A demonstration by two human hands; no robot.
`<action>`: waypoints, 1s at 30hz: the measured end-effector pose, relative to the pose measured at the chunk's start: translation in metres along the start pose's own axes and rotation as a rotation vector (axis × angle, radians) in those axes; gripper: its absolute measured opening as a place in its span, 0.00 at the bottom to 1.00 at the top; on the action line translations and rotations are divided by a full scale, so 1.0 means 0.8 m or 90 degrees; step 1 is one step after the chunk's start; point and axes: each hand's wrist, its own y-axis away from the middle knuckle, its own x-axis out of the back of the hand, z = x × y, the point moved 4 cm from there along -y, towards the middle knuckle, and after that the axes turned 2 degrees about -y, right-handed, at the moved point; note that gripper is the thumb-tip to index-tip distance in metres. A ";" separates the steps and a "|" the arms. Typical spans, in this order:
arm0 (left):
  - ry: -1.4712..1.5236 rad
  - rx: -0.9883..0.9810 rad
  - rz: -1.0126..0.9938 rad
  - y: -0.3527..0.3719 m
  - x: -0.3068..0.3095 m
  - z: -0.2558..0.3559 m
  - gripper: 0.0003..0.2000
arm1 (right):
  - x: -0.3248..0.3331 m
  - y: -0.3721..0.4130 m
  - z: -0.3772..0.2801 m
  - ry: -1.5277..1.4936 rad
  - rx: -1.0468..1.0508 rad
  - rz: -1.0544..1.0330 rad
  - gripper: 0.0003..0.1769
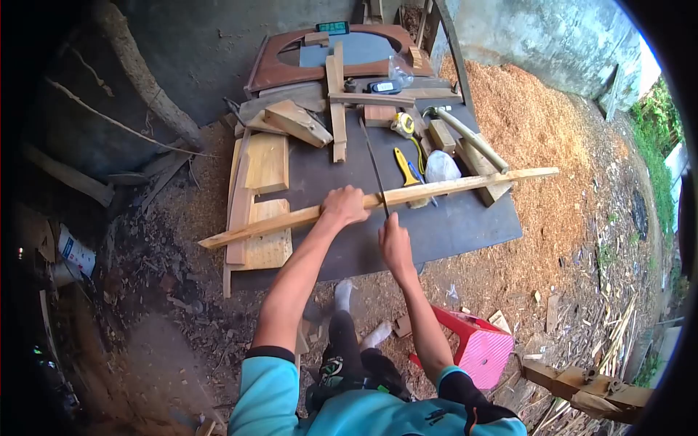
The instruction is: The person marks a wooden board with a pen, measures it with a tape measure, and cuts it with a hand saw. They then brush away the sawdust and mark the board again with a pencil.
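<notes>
A long, rough-edged wooden strip (451, 187) lies slantwise across the dark tabletop, both ends reaching past other timber. My left hand (345, 206) is closed over the strip left of its middle, pressing on it. In my right hand (395, 243), the fingers are wrapped round the near end of a hand saw. The saw's thin dark blade (373, 158) shows almost edge-on and crosses the strip just right of my left hand. Its teeth and most of its handle are hidden. Close by are a yellow-handled brush (404, 168), a blue pen (416, 173) and a whitish lump (442, 167).
On the table (327, 251) are a yellow tape measure (403, 124), a hammer (472, 138), wooden blocks (297, 122) and a brown frame (280, 62). A red stool (486, 356) stands by my right arm. Wood shavings (531, 131) heap at the right.
</notes>
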 end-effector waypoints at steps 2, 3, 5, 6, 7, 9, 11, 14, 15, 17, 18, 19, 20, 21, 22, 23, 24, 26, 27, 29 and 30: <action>-0.010 0.002 -0.009 -0.003 0.004 0.004 0.17 | 0.013 0.043 0.014 -0.016 -0.001 -0.005 0.13; -0.018 0.006 -0.020 0.001 0.002 0.003 0.16 | 0.015 0.078 0.018 -0.028 -0.006 -0.012 0.13; -0.021 -0.007 0.038 -0.010 -0.001 -0.003 0.17 | 0.018 0.076 0.011 -0.042 0.011 0.018 0.13; -0.025 -0.015 0.054 -0.005 -0.010 -0.004 0.17 | 0.012 0.053 0.005 -0.018 0.007 0.020 0.12; -0.024 -0.007 0.025 0.003 -0.012 -0.003 0.17 | 0.007 0.035 0.000 0.006 -0.003 0.022 0.10; -0.011 0.018 -0.014 -0.002 -0.002 0.000 0.17 | 0.004 -0.011 -0.008 0.015 0.001 0.020 0.11; -0.011 0.015 -0.026 -0.003 -0.006 -0.001 0.18 | 0.005 0.014 -0.006 -0.010 -0.002 0.028 0.12; -0.039 0.002 0.060 -0.002 -0.004 0.000 0.18 | 0.020 0.064 0.006 -0.040 0.019 0.036 0.13; -0.034 0.014 0.053 -0.009 0.007 -0.005 0.18 | 0.016 0.047 0.001 -0.027 0.011 0.019 0.13; -0.015 0.022 -0.004 0.000 -0.001 0.001 0.17 | -0.002 0.011 0.002 0.004 -0.005 -0.009 0.18; -0.002 0.028 -0.015 -0.001 -0.002 0.001 0.17 | -0.001 -0.005 -0.006 0.022 -0.002 -0.013 0.21; 0.001 0.028 -0.011 -0.003 0.000 0.004 0.17 | 0.002 -0.015 -0.015 0.039 0.002 -0.014 0.24; 0.001 0.028 -0.009 0.000 0.001 0.005 0.17 | 0.011 0.015 -0.010 0.029 0.014 0.006 0.24; 0.000 0.031 -0.005 0.003 0.003 0.004 0.17 | 0.021 0.070 0.001 0.017 0.028 0.026 0.23; -0.015 0.021 0.019 -0.001 -0.004 0.000 0.16 | 0.025 0.091 0.005 0.006 0.051 0.045 0.23; -0.040 0.017 0.077 -0.011 0.004 -0.004 0.16 | 0.024 0.075 0.004 0.010 0.052 0.046 0.23; -0.062 0.015 0.125 -0.015 0.005 -0.005 0.16 | 0.023 0.066 0.005 0.016 0.044 0.040 0.22; -0.057 0.009 0.117 0.005 -0.010 0.001 0.16 | 0.016 0.057 -0.001 0.023 -0.004 -0.004 0.22; -0.008 0.030 0.048 0.005 -0.009 0.001 0.15 | 0.008 0.008 -0.008 0.023 0.006 -0.024 0.22; -0.016 0.025 0.020 0.001 -0.012 0.000 0.15 | 0.010 0.004 -0.012 0.025 0.023 -0.020 0.23; -0.028 0.017 0.034 -0.003 -0.008 -0.001 0.15 | 0.013 0.025 -0.001 0.014 0.011 -0.016 0.24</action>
